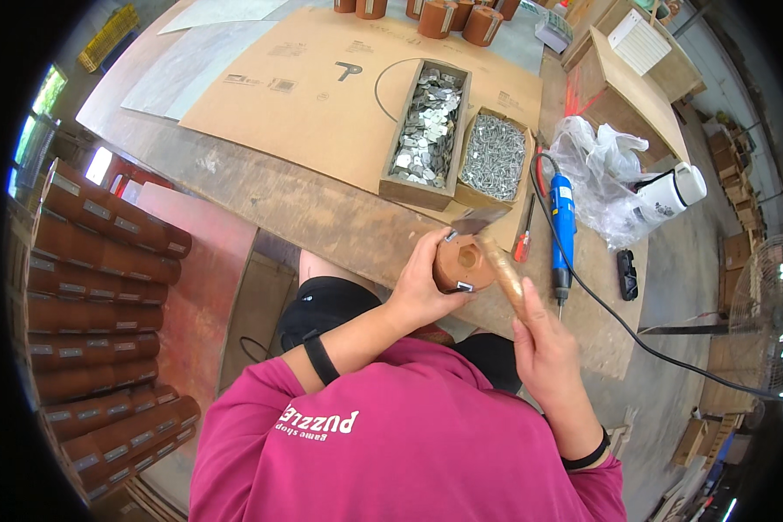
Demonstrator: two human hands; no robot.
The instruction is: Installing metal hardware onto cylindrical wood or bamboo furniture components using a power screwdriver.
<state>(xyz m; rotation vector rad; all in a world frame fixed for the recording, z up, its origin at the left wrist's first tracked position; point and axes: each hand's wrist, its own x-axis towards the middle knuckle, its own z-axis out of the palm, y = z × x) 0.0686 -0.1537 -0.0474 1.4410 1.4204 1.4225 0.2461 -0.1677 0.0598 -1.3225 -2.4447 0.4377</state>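
While the table (304, 213) is partly covered by cardboard (261, 109), a wood-handled tool (503, 271) is held by the right hand (545, 341), fingers closed round it. Near the table's edge, a round brown block (451, 263) is gripped by the left hand (423, 283), fingers curled round its side. Small metal clips (465, 287) seem to be getting knocked in; for the next knock, the block must be kept still.

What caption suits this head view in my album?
Left fingers hold a brown cylinder; right fingers grip a tan-handled tool.
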